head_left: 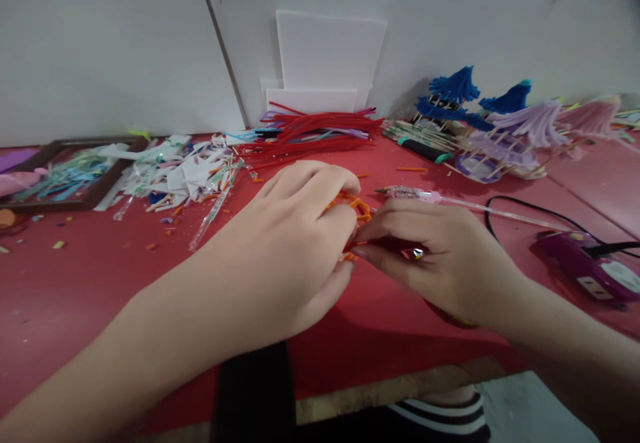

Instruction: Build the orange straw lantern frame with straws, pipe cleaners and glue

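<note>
My left hand [305, 229] curls around a small orange openwork craft piece [364, 211] made of fuzzy strips, hiding most of it. Thumb and finger of my right hand [430, 246] pinch at the piece's near right edge, so both hands meet there. A dark red object with a shiny metal spot [417, 253] shows under the right fingers, and a bit of yellow [465, 321] peeks out below the palm; what this is I cannot make out. Just beyond the right knuckles lies a pink glittery pen [407, 193].
Red pipe cleaners [320, 129] lie at the back before white sheets [330, 49]. Scraps [190, 173] and a brown tray [95, 196] are left. Blue tiered models [453, 93], lilac ones [505, 146] and a black-green handled tool [423, 149] sit right, near a purple power strip [580, 263].
</note>
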The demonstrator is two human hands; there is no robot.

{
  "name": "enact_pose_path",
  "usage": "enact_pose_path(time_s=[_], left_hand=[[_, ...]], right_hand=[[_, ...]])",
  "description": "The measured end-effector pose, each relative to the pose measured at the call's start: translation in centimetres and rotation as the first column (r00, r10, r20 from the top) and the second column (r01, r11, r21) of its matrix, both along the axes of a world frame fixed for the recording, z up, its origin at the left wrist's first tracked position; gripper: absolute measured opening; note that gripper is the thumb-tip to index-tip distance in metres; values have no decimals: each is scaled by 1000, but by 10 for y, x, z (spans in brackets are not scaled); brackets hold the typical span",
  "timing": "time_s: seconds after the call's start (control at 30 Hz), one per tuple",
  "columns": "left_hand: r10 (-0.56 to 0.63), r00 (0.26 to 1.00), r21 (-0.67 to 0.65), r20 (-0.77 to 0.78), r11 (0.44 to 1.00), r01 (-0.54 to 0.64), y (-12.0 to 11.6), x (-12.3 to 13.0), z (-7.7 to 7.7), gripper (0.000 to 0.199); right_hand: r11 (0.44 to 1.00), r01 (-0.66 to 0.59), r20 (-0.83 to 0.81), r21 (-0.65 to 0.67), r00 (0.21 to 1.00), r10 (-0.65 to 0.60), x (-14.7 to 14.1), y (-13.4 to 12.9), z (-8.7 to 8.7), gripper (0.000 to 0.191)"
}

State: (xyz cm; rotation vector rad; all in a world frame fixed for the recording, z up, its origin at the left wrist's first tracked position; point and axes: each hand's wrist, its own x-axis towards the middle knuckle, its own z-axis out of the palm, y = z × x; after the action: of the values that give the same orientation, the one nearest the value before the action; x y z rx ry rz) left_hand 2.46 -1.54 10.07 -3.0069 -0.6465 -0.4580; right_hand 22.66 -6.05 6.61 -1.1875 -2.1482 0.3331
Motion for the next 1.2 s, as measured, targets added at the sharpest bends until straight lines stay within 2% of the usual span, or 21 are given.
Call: enact_pose_path(time_s=[0.23,0.47,0.73,0.87,0.97,1.2], left_hand=[[17,1000,-65,26,998,-15,8,3,-3,12],[4,1000,-81,25,997,-2,10,2,-5,11],[-19,999,-109,43,994,23,11,2,-4,13],[-28,998,-108,54,994,34,11,2,-5,13],[-24,998,-103,51,994,29,11,3,-5,16],[-23,999,-101,31,995,26,10,4,-4,19]], right_hand=[[999,-4,-6,46,1000,4,-1,3,0,11],[997,24,-41,-68,999,-27,-1,3,2,9],[997,18,-80,-76,996,-24,-3,2,3,14],[989,45,-147,-140,987,-65,-5,0,3,12],[977,62,-208,-204,972,-105,-6,-1,1,18],[975,27,-264,-220,961,-87,1,-1,-3,18]])
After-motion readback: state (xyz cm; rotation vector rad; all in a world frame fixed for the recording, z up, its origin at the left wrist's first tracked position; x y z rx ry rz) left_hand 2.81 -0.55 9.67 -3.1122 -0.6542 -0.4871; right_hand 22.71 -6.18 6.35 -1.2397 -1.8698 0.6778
